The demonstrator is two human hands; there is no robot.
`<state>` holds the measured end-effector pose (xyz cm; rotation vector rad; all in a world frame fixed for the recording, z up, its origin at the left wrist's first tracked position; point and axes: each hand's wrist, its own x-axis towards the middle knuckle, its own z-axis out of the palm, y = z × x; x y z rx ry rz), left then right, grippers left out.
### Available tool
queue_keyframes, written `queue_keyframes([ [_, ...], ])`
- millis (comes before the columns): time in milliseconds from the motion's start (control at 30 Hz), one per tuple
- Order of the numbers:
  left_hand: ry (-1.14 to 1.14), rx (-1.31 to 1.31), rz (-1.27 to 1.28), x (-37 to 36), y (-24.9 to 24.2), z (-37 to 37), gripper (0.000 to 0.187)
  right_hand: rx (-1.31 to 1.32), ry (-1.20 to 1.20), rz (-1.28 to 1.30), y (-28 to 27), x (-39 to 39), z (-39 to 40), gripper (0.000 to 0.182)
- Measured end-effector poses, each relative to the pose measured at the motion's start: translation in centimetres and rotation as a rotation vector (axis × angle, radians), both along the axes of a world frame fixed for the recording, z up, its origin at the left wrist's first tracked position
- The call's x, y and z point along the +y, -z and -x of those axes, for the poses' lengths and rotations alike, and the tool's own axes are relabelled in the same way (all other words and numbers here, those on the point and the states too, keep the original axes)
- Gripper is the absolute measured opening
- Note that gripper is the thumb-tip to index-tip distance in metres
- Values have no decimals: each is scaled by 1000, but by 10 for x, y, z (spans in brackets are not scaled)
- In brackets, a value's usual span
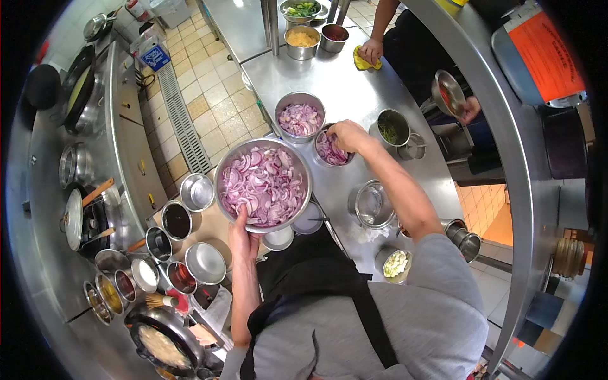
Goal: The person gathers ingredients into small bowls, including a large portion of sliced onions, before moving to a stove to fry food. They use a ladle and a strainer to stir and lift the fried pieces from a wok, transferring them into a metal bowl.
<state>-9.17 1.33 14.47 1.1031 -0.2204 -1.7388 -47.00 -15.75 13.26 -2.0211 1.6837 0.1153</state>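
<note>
My left hand grips the near rim of a large steel bowl, thumb over the edge. Sliced red onion fills the bowl. My right hand reaches over a smaller steel container on the steel counter, its curled fingers in the onion slices there. The fingertips are partly hidden. Just behind the large bowl stands a deep steel pot of chopped red onion. To the right of my hand are a container of green herbs and a small clear cup.
Across the counter, another person's hand presses a yellow cloth, and their other hand holds a steel bowl. An overhead steel shelf runs along the right. Several pots and sauce containers crowd the left.
</note>
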Motion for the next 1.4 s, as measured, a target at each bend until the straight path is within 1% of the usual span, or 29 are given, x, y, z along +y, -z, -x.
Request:
queue_keyframes([
  [100,10,-19,50,-7,-5,8,53,-170,162,113,-15,12,5,30],
  [133,26,7,66,-7,-8,7,54,-210,220,120,-29,17,2,26],
  [200,23,-21,59,-12,-9,11,53,-303,319,128,-54,19,-6,19],
  [300,48,-37,60,-11,-9,4,53,-534,255,291,-78,38,-51,12],
  [333,54,-33,68,-11,-9,4,53,-597,280,317,-85,46,-77,13],
  [433,60,-31,84,-14,-11,9,53,-703,-417,523,-61,59,-111,19],
  [500,47,-20,64,-16,-10,12,52,-632,-31,436,-66,47,-101,24],
  [533,-14,-25,58,-15,-11,16,53,-589,154,387,-68,40,-95,26],
  [600,-20,-33,57,-12,-9,13,52,-445,389,413,-28,-6,-58,34],
  [633,-21,-39,57,-11,-9,11,52,-211,438,284,-40,-21,-44,42],
  [667,-15,-71,58,-11,0,5,52,-115,380,387,5,-47,-22,42],
  [767,-30,-90,59,-18,1,-2,52,-151,320,-183,29,-109,0,34],
  [867,-86,-88,67,-44,4,-4,53,-249,364,-477,54,-140,0,33],
  [900,-103,-91,63,-57,5,-6,53,-280,392,-392,51,-143,4,34],
  [967,-37,-91,59,-88,13,-9,55,-333,460,-229,25,-127,26,36],
  [1000,-10,-101,72,-109,24,-7,56,-451,559,-126,2,-105,36,36],
  [1067,73,-94,100,-146,31,7,57,-630,829,1,-35,-59,48,26],
  [1100,131,-73,127,-168,31,21,57,-790,916,-19,-36,-40,51,24],
  [1167,169,-58,98,-205,34,57,55,-1116,1087,-55,-25,-2,59,22],
  [1233,200,-36,88,-237,41,87,54,-1194,1122,-80,-3,22,85,23],
  [1267,208,-21,82,-247,50,100,54,-1252,1159,-27,-2,37,76,28],
  [1300,215,-9,72,-254,62,111,54,-1226,1238,124,-3,50,58,36],
  [1333,215,4,70,-257,65,117,54,-1131,1175,180,-4,61,53,42],
  [1367,262,-193,18,-255,70,121,54,-1040,1115,227,-4,72,49,51],
  [1400,305,-395,-37,-241,60,125,53,-950,1054,266,-1,82,46,61],
])
